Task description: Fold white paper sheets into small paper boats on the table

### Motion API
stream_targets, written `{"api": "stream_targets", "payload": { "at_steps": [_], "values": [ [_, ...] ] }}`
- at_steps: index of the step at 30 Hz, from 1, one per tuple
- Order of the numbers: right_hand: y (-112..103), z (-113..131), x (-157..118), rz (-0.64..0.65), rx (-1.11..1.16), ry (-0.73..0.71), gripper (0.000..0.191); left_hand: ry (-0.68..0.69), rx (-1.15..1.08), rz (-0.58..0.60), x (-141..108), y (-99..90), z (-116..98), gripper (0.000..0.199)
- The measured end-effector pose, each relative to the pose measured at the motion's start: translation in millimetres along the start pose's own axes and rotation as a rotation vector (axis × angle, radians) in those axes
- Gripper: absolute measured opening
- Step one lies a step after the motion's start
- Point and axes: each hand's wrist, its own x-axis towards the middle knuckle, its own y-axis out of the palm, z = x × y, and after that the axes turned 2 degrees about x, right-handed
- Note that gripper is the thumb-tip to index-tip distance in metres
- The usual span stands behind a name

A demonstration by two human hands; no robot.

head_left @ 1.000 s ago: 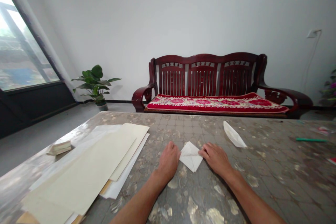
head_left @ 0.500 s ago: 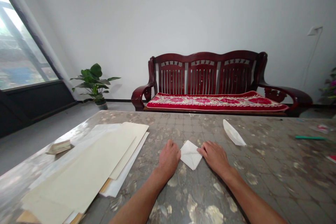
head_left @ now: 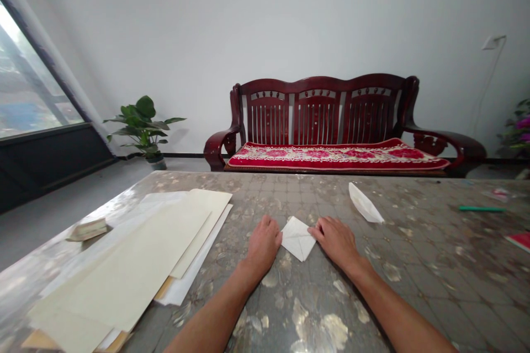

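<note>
A small square of folded white paper [head_left: 298,239] lies flat on the table, turned like a diamond, with creases across its face. At its left corner is my left hand [head_left: 265,240], fingers curled in and thumb side against the paper. My right hand [head_left: 335,238] holds the right corner between thumb and bent fingers. Both hands rest low on the tabletop, closed. Beyond my right hand lies a white folded paper boat shape [head_left: 365,203], narrow and pointed at both ends.
The patterned table [head_left: 306,298] carries a stack of cream paper sheets [head_left: 136,253] on the left, with a small worn block [head_left: 88,229] beside it. On the right are a green pen [head_left: 482,208] and a red item [head_left: 519,240]. A wooden bench [head_left: 314,116] stands behind.
The view has shifted slightly, so everything sits a little further up and left. Both hands stay at the paper's side corners, and the paper looks the same.
</note>
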Motion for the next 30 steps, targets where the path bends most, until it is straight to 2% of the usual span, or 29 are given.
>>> {"api": "stream_targets", "payload": {
  "at_steps": [6,11,15,22,27,30],
  "values": [
    [2.2,-1.6,-0.7,-0.016,-0.017,-0.039,0.024,0.029,-0.061,-0.001,-1.5,0.7,0.8,0.015],
    [0.8,-0.7,1.3,0.010,-0.043,-0.054,0.024,0.093,-0.144,0.000,-2.2,2.5,-0.2,0.027],
    [-2.2,2.4,3.2,0.045,-0.089,-0.033,0.025,0.123,-0.099,-0.013,-3.0,4.9,-1.0,0.038],
    [-7.8,9.0,3.3,0.055,-0.145,-0.033,0.024,0.378,0.003,-0.065,-3.0,12.6,2.5,0.048],
    [-7.1,9.2,2.6,0.048,-0.146,-0.044,0.024,0.583,-0.020,0.020,-4.1,10.4,-2.0,0.046],
    [-3.7,7.1,1.9,0.023,-0.114,-0.045,0.024,0.632,0.008,0.060,-5.1,9.9,-4.4,0.047]
  ]
}}
